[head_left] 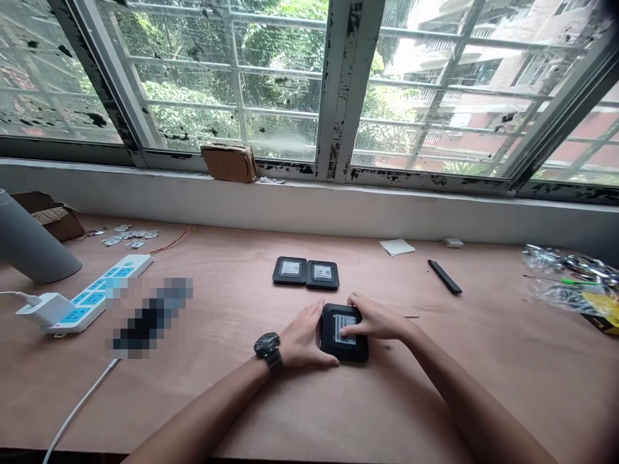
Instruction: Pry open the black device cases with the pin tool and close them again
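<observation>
While a wide window (232, 84) with chipped paint fills the view at 12 o'clock, a plywood surface (251, 419) runs beneath it and carries everything else. A power strip (97, 293) lies at 10 o'clock, and a crumpled plastic bag (563, 283) lies at 2 o'clock. Two black cases (305, 272) sit side by side, touching, at 12 o'clock from the hands, their labels facing up. A third black case (344, 332) lies directly in front of the person, between both hands. The left hand (302, 338) rests against the case's left side, its fingers flat and spread. The right hand (372, 320) comes over from 3 o'clock, with its fingertips (345, 332) on the label. Neither grip is clenched: the fingers are extended, though how hard they press cannot be told. This flat, two-sided hold looks like a sound way to keep the case from sliding. A black wristwatch (267, 345) sits on the left wrist. A small white pad (396, 247) and a black stick (445, 277) lie at 1 o'clock.
</observation>
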`<state>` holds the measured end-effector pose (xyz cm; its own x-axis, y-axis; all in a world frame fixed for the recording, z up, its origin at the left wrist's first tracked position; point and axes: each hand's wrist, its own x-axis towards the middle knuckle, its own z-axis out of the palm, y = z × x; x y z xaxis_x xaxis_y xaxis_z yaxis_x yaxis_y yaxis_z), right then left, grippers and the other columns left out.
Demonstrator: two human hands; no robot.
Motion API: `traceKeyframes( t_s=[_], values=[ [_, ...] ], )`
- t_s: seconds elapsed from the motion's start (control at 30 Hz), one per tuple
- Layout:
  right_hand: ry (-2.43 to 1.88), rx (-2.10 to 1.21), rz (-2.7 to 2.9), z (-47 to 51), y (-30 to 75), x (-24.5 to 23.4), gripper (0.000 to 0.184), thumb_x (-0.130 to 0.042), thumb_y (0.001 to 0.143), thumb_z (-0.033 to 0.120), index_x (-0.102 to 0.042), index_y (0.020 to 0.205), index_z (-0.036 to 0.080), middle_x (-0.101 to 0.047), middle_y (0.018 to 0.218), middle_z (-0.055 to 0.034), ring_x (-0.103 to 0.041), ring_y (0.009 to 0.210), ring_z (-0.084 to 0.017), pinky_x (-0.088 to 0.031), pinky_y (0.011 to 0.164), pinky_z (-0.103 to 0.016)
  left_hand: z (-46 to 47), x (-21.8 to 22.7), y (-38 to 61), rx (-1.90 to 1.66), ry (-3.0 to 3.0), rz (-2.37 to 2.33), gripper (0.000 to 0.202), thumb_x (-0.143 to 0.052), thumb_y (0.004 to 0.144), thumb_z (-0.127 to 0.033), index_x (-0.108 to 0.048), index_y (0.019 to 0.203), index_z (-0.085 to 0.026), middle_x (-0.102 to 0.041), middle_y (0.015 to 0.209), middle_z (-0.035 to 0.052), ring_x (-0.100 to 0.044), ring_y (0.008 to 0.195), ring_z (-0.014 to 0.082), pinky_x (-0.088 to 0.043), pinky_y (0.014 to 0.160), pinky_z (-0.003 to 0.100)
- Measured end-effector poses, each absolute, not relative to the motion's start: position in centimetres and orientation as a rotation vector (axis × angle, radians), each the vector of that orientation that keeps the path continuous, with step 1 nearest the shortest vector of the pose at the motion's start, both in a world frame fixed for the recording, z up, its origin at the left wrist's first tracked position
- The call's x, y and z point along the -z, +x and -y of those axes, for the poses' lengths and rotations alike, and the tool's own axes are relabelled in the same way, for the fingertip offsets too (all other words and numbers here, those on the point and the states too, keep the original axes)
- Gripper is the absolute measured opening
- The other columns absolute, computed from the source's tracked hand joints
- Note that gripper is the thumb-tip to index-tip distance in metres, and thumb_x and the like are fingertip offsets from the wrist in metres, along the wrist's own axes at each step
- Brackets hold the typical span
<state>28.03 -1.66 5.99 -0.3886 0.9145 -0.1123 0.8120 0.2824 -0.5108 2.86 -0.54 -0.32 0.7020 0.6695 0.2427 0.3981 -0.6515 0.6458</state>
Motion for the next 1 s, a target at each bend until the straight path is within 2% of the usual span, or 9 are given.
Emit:
traceKeyframes(
  t_s=[0.07,0.17,0.3,0.43,0.53,0.6,0.73,0.87,1.0],
  values=[
    [-1.529,-0.821,2.318,1.9,28.0,-6.5,0.052,-0.069,0.081,0.07,-0.054,0.096,0.022,-0.063,0.099,-0.004,-0.06,0.085,-0.023,-0.047,0.069,-0.032,0.5,-0.1,3.0,-0.654,2.347,-0.783,0.135,-0.093,0.055,-0.057,-0.018,0.161,-0.021,-0.035,0.159,0.0197,-0.035,0.145,0.045,-0.033,0.118,0.06],
    [-1.428,-1.039,2.265,2.3,28.3,-7.5,0.04,-0.054,0.095,0.062,-0.055,0.103,0.023,-0.066,0.097,-0.0024,-0.06,0.086,-0.022,-0.049,0.072,-0.032,0.5,-0.5,3.0,-0.67,2.368,-0.747,0.131,-0.093,0.056,-0.055,-0.02,0.16,-0.023,-0.039,0.157,0.0183,-0.038,0.144,0.0429,-0.034,0.119,0.057],
    [-1.349,-1.071,2.245,2.9,29.6,-9.6,0.037,-0.047,0.1,0.059,-0.056,0.105,0.024,-0.065,0.098,-0.0022,-0.059,0.085,-0.02,-0.051,0.075,-0.033,1.9,-0.5,0.7,-0.689,2.431,-0.929,0.129,-0.086,0.063,-0.064,-0.016,0.162,-0.02,-0.037,0.158,0.0208,-0.039,0.143,0.0442,-0.036,0.116,0.059],
    [-1.422,-0.775,2.252,3.9,30.4,-11.6,0.031,-0.047,0.102,0.052,-0.06,0.109,0.026,-0.068,0.1,-0.0047,-0.061,0.085,-0.022,-0.051,0.074,-0.035,5.1,0.1,-3.7,-0.669,2.517,-1.313,0.129,-0.075,0.065,-0.081,-0.019,0.162,-0.018,-0.043,0.154,0.0223,-0.038,0.141,0.0501,-0.026,0.118,0.068],
    [-1.266,-0.458,2.433,4.8,30.2,-11.7,0.022,-0.052,0.103,0.042,-0.07,0.106,0.029,-0.071,0.105,-0.0061,-0.064,0.097,-0.025,-0.05,0.087,-0.04,7.0,0.1,-6.0,-0.681,2.511,-1.443,0.111,-0.072,0.074,-0.077,-0.025,0.161,-0.028,-0.054,0.145,0.0152,-0.051,0.132,0.0433,-0.038,0.113,0.061],
    [-1.109,-0.294,2.537,5.3,30.3,-10.8,0.02,-0.053,0.103,0.034,-0.073,0.106,0.033,-0.072,0.113,-0.0054,-0.064,0.107,-0.026,-0.048,0.095,-0.043,7.2,-0.1,-6.6,-0.679,2.527,-1.425,0.106,-0.072,0.078,-0.073,-0.023,0.161,-0.03,-0.05,0.15,0.014,-0.05,0.134,0.0416,-0.042,0.112,0.056],
    [-1.094,-0.039,2.513,6.0,31.7,-7.6,0.022,-0.056,0.101,0.024,-0.075,0.102,0.035,-0.067,0.129,-0.0049,-0.062,0.118,-0.028,-0.049,0.097,-0.046,5.6,-0.3,-6.6,-0.585,2.549,-1.294,0.116,-0.072,0.078,-0.073,-0.009,0.164,-0.027,-0.032,0.163,0.0156,-0.036,0.146,0.0428,-0.032,0.119,0.06],
    [-1.166,-0.023,2.448,6.2,33.4,-4.4,0.024,-0.057,0.099,0.019,-0.076,0.101,0.033,-0.069,0.125,-0.0063,-0.067,0.108,-0.026,-0.052,0.091,-0.043,3.5,-0.6,-6.3,-0.455,2.544,-1.141,0.122,-0.074,0.076,-0.074,-0.005,0.164,-0.027,-0.028,0.165,0.0144,-0.028,0.151,0.041,-0.021,0.122,0.064],
    [-1.209,0.033,2.437,6.4,34.3,-2.0,0.028,-0.057,0.095,0.014,-0.075,0.108,0.032,-0.073,0.114,-0.0073,-0.068,0.099,-0.025,-0.052,0.088,-0.041,2.5,-1.1,-5.8,-0.476,2.537,-1.068,0.123,-0.078,0.073,-0.071,-0.009,0.164,-0.028,-0.032,0.164,0.0143,-0.03,0.15,0.041,-0.022,0.123,0.062]
  ],
)
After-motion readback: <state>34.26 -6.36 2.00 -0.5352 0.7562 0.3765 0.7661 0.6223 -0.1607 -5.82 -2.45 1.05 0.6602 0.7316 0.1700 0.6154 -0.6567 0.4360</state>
